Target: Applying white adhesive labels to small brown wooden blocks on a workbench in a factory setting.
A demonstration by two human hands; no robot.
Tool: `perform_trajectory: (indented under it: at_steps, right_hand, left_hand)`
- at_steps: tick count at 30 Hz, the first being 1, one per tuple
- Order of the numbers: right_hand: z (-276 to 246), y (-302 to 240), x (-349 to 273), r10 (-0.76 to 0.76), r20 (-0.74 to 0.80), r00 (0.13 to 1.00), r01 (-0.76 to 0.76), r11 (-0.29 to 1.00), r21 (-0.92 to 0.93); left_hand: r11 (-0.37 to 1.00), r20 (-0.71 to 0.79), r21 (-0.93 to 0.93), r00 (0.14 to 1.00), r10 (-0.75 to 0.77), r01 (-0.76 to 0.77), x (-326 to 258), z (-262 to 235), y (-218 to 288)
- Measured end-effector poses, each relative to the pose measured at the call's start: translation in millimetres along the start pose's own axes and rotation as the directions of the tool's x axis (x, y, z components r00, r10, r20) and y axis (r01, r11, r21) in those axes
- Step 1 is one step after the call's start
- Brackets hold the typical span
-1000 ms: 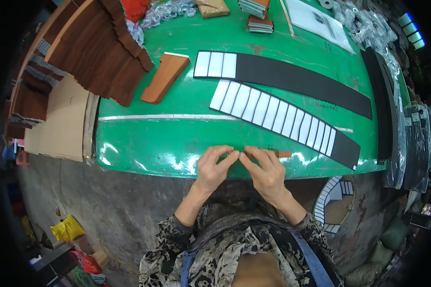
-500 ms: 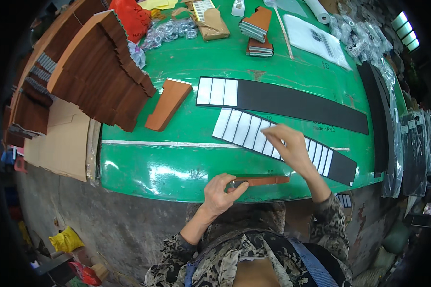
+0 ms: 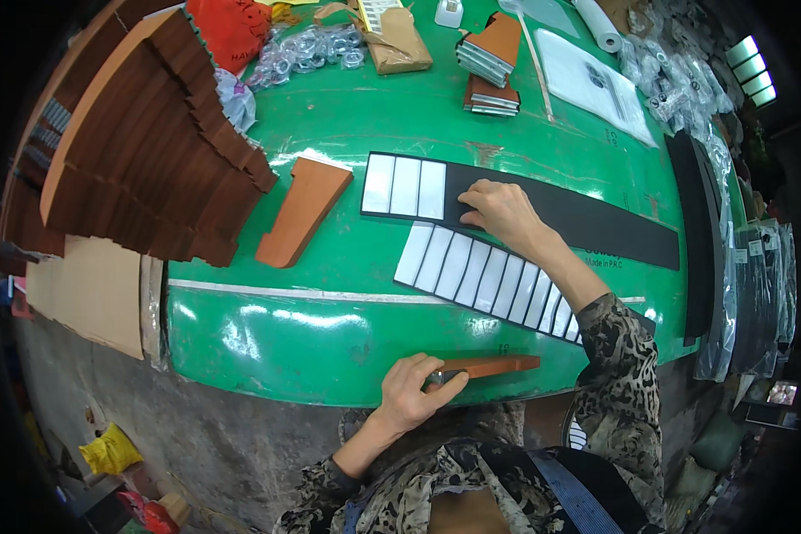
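Left hand (image 3: 411,392): fingers pinch the flat brown strip (image 3: 494,366) at the green desk (image 3: 329,311) edge.
Right hand (image 3: 500,212): arm outstretched, fingers spread flat, gripping nothing, on the smooth black strip (image 3: 587,227) beside 3 white rectangles.

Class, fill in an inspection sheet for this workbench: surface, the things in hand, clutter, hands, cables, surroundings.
Surface: green tabletop, glossy.
Things in hand: thin brown strip at the near edge; upper black strip carrying white tabs; lower black strip too.
Clutter: stacked brown pieces, brown wedge piece, bagged metal rings.
Hands: left hand pinches the brown strip; right hand rests on the upper black strip.
Cables: nothing seen.
Surroundings: cardboard, concrete floor.
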State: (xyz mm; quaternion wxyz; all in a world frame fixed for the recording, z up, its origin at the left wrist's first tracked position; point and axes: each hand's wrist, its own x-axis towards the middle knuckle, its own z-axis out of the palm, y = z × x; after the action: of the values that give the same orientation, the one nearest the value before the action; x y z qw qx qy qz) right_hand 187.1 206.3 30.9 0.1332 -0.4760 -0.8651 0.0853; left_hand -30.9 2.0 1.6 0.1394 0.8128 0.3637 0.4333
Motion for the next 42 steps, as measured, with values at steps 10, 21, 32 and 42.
perform_trajectory:
  at_steps: [10, 21, 32, 42]
  right_hand:
    - [13.7, -2.4, -14.0, 0.005, -0.158, 0.987, -0.010, 1.000, -0.030]
    - [18.0, 4.6, -28.7, 0.131, -0.259, 0.957, -0.115, 0.990, 0.076]
    - [6.8, 13.8, -29.9, 0.250, -0.134, 0.959, -0.163, 0.872, 0.462]
    - [16.5, 28.0, -38.3, 0.368, -0.067, 0.927, -0.151, 0.531, 0.834]
  left_hand:
    - [0.975, 0.312, -0.085, 0.924, 0.221, -0.204, 21.9, -31.6, -17.5]
    - [0.920, 0.747, -0.328, 0.656, 0.113, 0.215, 72.0, -69.4, -40.9]
    - [-0.161, 0.375, -0.804, 0.279, -0.884, 0.573, 133.5, 19.7, -92.4]
    - [0.584, 0.143, -0.046, 0.584, -0.799, 0.810, 167.0, 51.9, -72.8]
